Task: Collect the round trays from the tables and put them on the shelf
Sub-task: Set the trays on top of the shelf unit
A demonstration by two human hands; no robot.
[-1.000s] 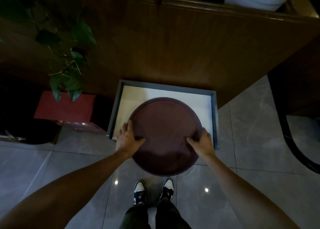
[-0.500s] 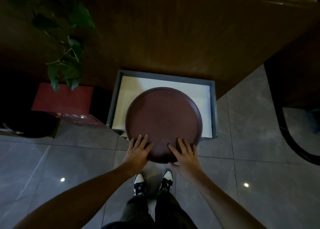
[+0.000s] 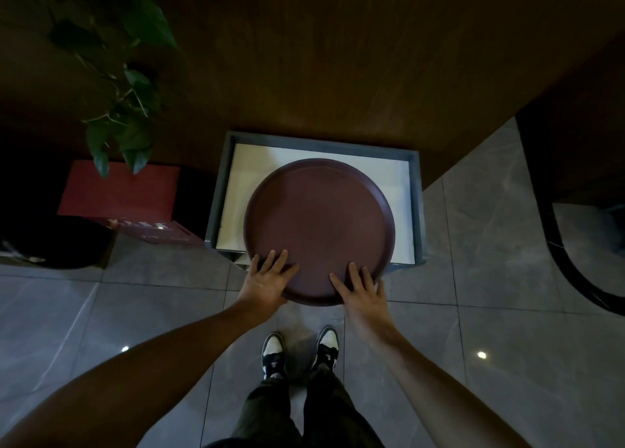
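Note:
A dark brown round tray (image 3: 319, 224) lies over a low grey-framed shelf (image 3: 418, 207) with a white surface, its near edge sticking out past the shelf front over the floor. My left hand (image 3: 269, 280) rests flat on the tray's near left rim with the fingers spread. My right hand (image 3: 360, 287) lies flat on the near right rim, fingers spread over the top. Both palms press on the near edge; neither hand wraps around it.
A tall wooden partition (image 3: 338, 58) rises behind the shelf. A red box (image 3: 118, 190) and a dark round bin (image 3: 57, 241) stand to the left under a leafy plant (image 3: 125, 85). A black curved table base (image 3: 575, 265) is at the right. My shoes (image 3: 299, 349) stand on grey tiles.
The tray has slid further back onto the shelf. My hands shifted from the tray's sides to its near edge and now lie flat on it.

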